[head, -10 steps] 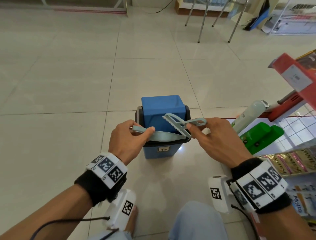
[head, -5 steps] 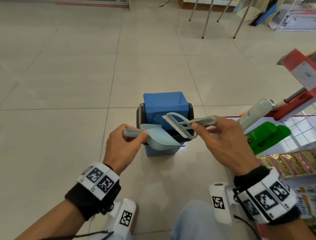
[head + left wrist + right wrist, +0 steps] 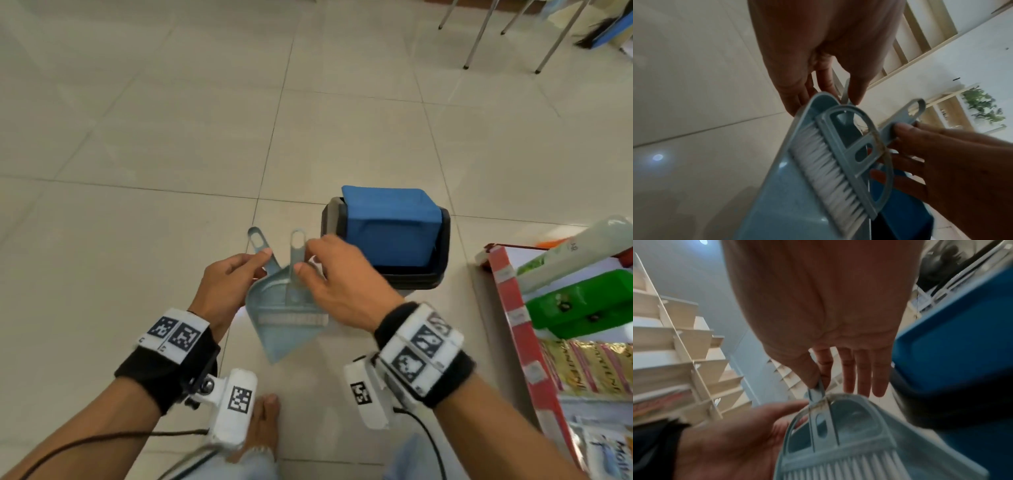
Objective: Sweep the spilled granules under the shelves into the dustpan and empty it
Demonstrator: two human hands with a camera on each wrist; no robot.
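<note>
A pale blue dustpan (image 3: pixel 281 325) is held above the floor, left of the bin, its mouth toward me. My left hand (image 3: pixel 229 284) pinches its handle (image 3: pixel 262 248). A small brush (image 3: pixel 294 308) with white bristles (image 3: pixel 824 172) lies inside the pan. My right hand (image 3: pixel 339 284) pinches the brush handle (image 3: pixel 297 251) between thumb and forefinger, the other fingers straight. The wrist views show the dustpan (image 3: pixel 789 194) and brush (image 3: pixel 838 443) close up, with dust on the brush frame. No granules show in the pan.
A blue bin (image 3: pixel 390 233) with a dark rim and swing lid stands on the tiled floor at right. A low red-edged shelf (image 3: pixel 513 325) with bottles and packets fills the right edge. My bare foot (image 3: pixel 263 425) is below the hands. Chair legs (image 3: pixel 479 37) stand far back.
Both hands came away from the bin mouth to its left. The dustpan went from tipped over the bin to mouth toward me, and the brush now lies inside it.
</note>
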